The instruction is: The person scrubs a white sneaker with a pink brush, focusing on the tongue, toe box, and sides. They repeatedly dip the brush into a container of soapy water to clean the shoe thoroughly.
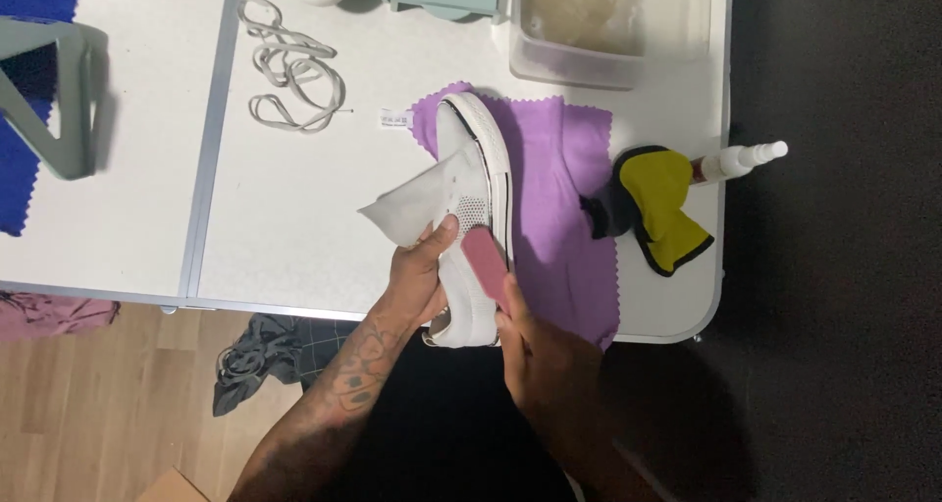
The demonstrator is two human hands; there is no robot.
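A white sneaker (469, 217) lies on its side atop a purple cloth (559, 217) near the front edge of a white tabletop (294, 217), its toe pointing away from the person. The left hand (424, 271) steadies the shoe's heel end, thumb pressed against the perforated side panel, fingers wrapped around the upper and clamping a white wipe (412, 206) that fans out to the left. The right hand (535, 355) grips a pink block (484, 266), fingers closed on its lower end, holding its flat face against the sneaker's side near the sole. White shoelaces (289, 70) lie loosely coiled well apart toward the far left of the tabletop. Just right of the purple cloth sits a yellow cloth with black trim (659, 208), and beyond it a small spray bottle (736, 160) lies at the tabletop's right edge. A clear plastic container (589, 31) stands at the far side.
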